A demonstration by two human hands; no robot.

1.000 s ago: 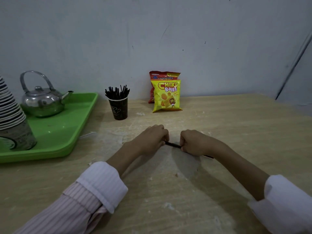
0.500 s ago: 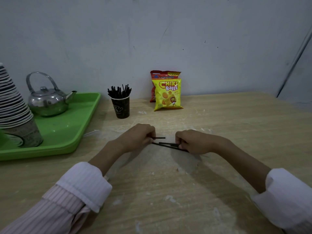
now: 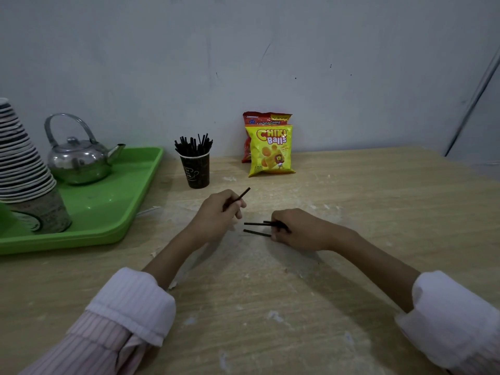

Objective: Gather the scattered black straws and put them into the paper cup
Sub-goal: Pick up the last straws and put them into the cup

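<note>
A dark paper cup stands near the wall, with several black straws sticking out of it. My left hand is raised a little off the wooden table and pinches one black straw that points up and to the right. My right hand rests on the table, fingers closed on a few black straws whose free ends point left. The cup is behind and left of both hands.
A green tray at the left holds a steel kettle and a stack of paper cups. Two snack bags lean against the wall, right of the cup. Pale crumbs are scattered on the table.
My left hand pulled one straw away from the bunch and lifted it, tilting its tip upward. My right hand stayed on the table, keeping hold of the other straws.
</note>
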